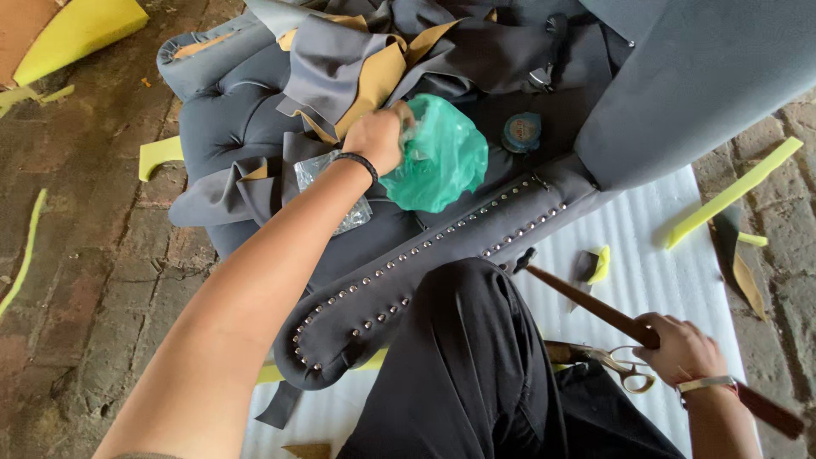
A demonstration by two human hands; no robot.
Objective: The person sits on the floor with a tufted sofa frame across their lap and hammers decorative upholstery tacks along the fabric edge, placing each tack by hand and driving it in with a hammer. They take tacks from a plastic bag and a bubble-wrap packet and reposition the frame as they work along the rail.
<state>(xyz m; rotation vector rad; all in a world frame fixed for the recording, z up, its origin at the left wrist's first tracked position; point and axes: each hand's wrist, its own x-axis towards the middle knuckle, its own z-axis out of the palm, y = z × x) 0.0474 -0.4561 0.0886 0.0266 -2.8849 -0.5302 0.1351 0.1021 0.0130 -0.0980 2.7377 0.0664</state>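
- On the grey tufted chair [246,110], lying tipped over on a brick floor [93,280], the left hand [380,136] reaches in and clutches a green plastic bag [442,157] by its near edge.
- Green plastic bag: crumpled, resting on the chair's seat area, just above the studded arm [425,263].
- Left of the bag, under the left wrist: a clear plastic packet [319,174], lying on the chair fabric.
- Right of the bag: a small round blue tin [521,132], apart from it, also on the chair.
- Above the bag: loose grey fabric pieces with tan backing [365,59], heaped across the chair.
- Right hand [680,348], well below the chair's studded arm, is closed around the brown wooden handle of a hammer [595,308]; the hammer's dark head points up toward the studded arm, close to it.
- Scissors [625,367] lie just beside the right hand, on white foam sheeting [654,246] spread under the chair.
- Yellow foam offcuts [735,194] scattered on the sheeting and bricks around the chair.
- Person's black-trousered knee [467,340] sits against the studded arm.
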